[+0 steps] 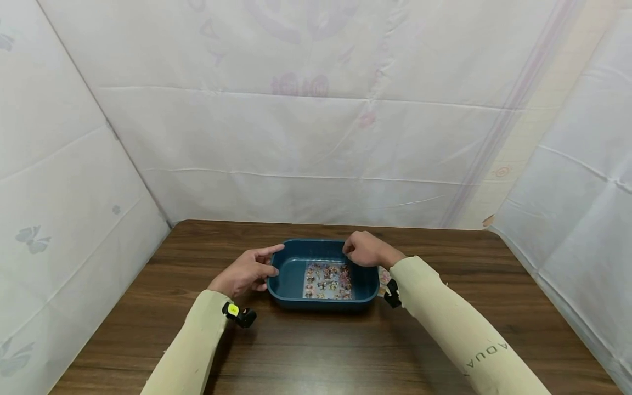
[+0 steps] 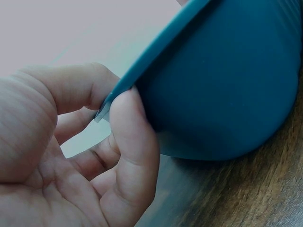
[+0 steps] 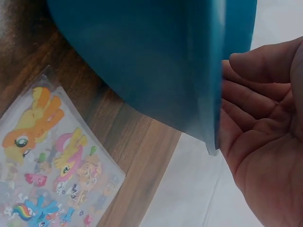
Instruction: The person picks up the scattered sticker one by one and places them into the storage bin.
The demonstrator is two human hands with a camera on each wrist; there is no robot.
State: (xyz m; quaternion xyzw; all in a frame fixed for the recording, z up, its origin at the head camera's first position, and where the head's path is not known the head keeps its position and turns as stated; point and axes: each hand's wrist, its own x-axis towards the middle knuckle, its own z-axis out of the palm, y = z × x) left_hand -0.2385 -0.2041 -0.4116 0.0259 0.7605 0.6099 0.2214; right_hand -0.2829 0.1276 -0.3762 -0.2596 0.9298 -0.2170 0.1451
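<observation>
A dark blue plastic tub (image 1: 323, 304) sits on the table with a clear sheet of small colourful pictures (image 1: 327, 281) lying flat on its floor. My left hand (image 1: 247, 270) pinches the tub's left rim; the left wrist view shows the thumb and a bent finger (image 2: 130, 137) meeting at the edge. My right hand (image 1: 367, 249) reaches over the right rim, fingers bent down inside the tub. From the right wrist, the tub wall hides those fingertips, and I cannot tell whether they hold anything. The right thumb (image 3: 260, 64) shows above them.
Just right of the tub, partly under the right wrist, a clear sheet of cartoon pony stickers (image 3: 57, 165) lies on the brown wooden table (image 1: 316, 351). White printed cloth (image 1: 316, 137) hangs behind the table and along both sides.
</observation>
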